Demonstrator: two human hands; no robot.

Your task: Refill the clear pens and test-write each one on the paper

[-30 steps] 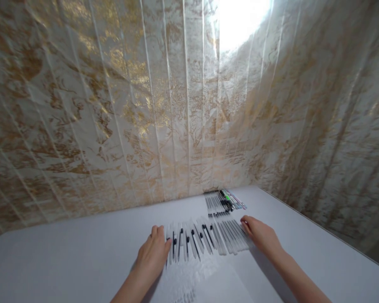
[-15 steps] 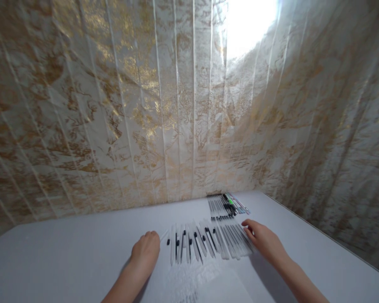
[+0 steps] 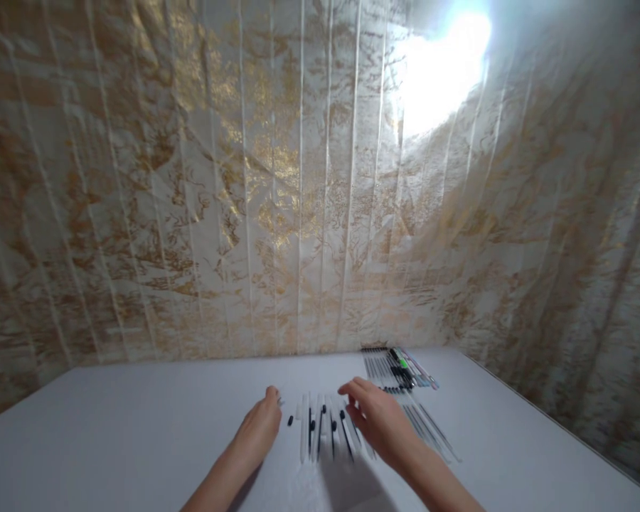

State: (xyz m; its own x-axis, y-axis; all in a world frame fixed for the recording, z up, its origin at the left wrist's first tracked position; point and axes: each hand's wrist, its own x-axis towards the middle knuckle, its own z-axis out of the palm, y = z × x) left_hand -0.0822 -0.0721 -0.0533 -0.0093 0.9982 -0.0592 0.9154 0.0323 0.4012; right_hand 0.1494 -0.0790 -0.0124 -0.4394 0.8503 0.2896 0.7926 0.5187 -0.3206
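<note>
My left hand is closed at the left end of a row of pen parts; a thin pale piece peeks out by its fingertips, too faint to name. Just right of it lies a small black pen cap. The row holds clear pen barrels with dark ink refills and more black caps among them. Over the right part of this row hangs my right hand, thumb and fingers apart with nothing visible between them. It hides several of the parts beneath.
Behind my right hand lie a row of black-capped pens, a green-marked black pen and slim coloured pens. Several thin refills or barrels lie to its right. A patterned gold and silver curtain stands behind the white table.
My right hand has moved left, from the right end of the row to above its parts. My left hand stays at the row's left end. The camera view has shifted slightly.
</note>
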